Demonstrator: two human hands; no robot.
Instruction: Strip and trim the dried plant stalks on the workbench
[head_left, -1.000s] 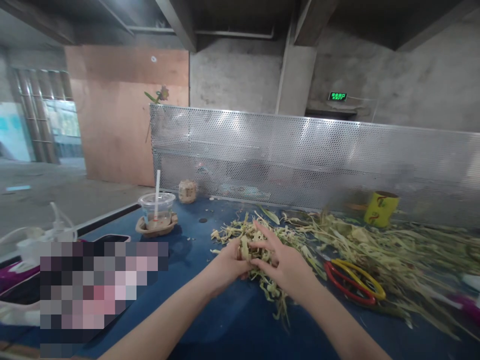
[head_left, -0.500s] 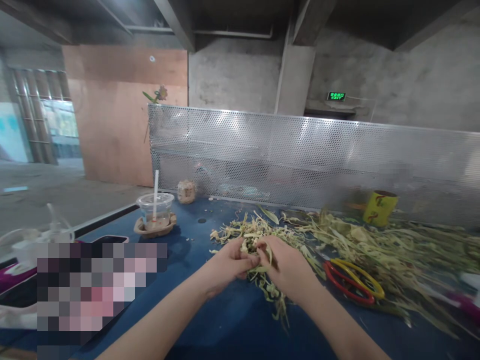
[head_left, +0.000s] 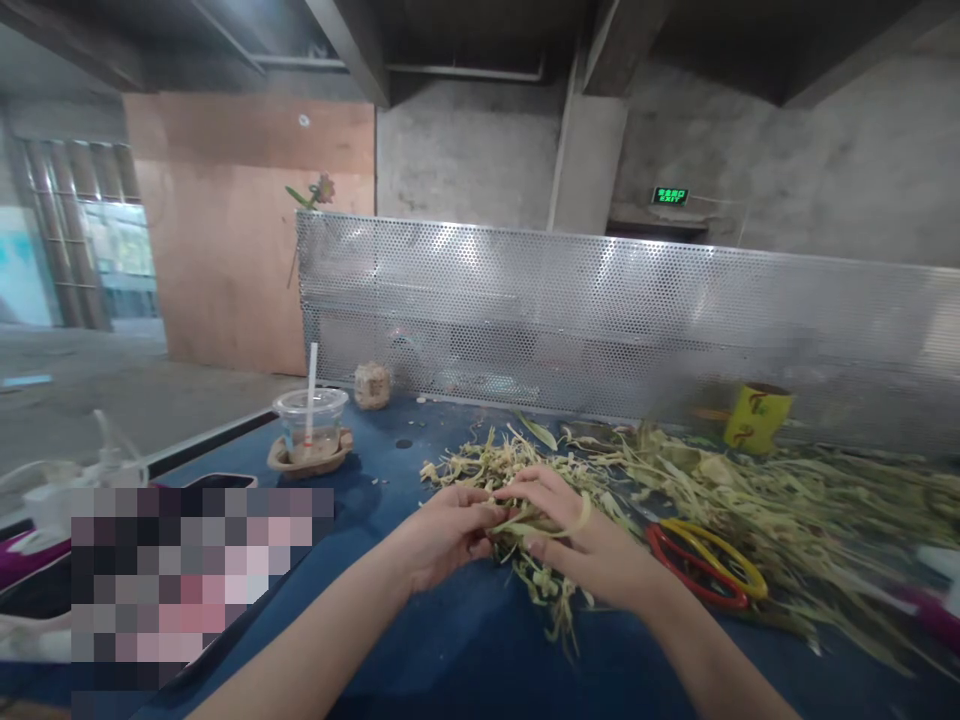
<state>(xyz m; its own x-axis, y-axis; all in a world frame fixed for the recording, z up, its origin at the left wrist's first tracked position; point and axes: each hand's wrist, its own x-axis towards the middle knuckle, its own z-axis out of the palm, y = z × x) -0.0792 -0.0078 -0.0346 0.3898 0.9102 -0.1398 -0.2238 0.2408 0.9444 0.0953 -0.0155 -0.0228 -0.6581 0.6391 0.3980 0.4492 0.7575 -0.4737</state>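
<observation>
Over a pile of dried pale-green plant stems and leaves (head_left: 495, 462), my left hand (head_left: 450, 532) is closed, its thumb and fingers pinching a plant stem partly hidden by the fingers. Beside it, my right hand (head_left: 577, 530) has its fingers stretched out and its thumb apart; the fingertips reach to the left fingertips, above the stem. A thin yellowish strip lies across the back of the right hand. Trimmed bits hang below both hands toward the table's front. Right of the right hand lie scissors (head_left: 709, 565) with one red and one yellow handle, blades partly under leaves.
A larger heap of stems (head_left: 817, 510) spreads on the right, with a yellow roll (head_left: 759, 418) behind it. A plastic cup with straw (head_left: 309, 415) stands in a cardboard holder on the left. A perforated metal panel (head_left: 480, 310) borders the blue table's (head_left: 390, 460) far side.
My right hand has opened out from a pinch, its fingers spreading and thumb moving away. My left hand stays nearly in place. The yellowish strip now shows on the right hand's back.
</observation>
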